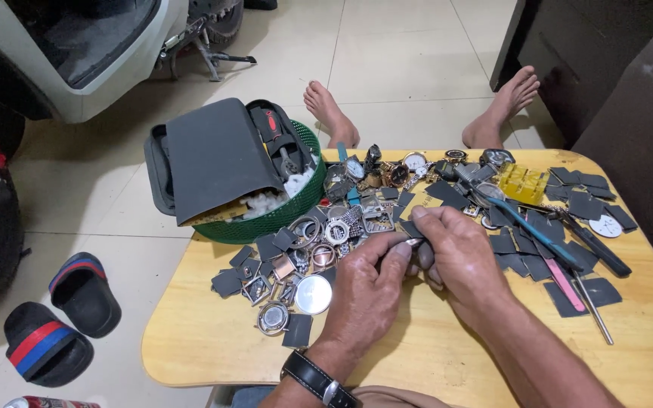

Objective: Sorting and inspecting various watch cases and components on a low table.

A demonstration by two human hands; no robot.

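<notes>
Both hands, left hand (368,291) and right hand (455,257), pinch one small metal part (414,242); green basket (281,215) holds a grey case (217,155).

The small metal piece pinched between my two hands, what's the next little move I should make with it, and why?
Probably lift the small metal piece a little toward you. The left hand and right hand pinch it together directly over the heap of watch cases and dark square pads on the wooden table, so it is hard to pick out and, if dropped, could vanish among them.
</notes>
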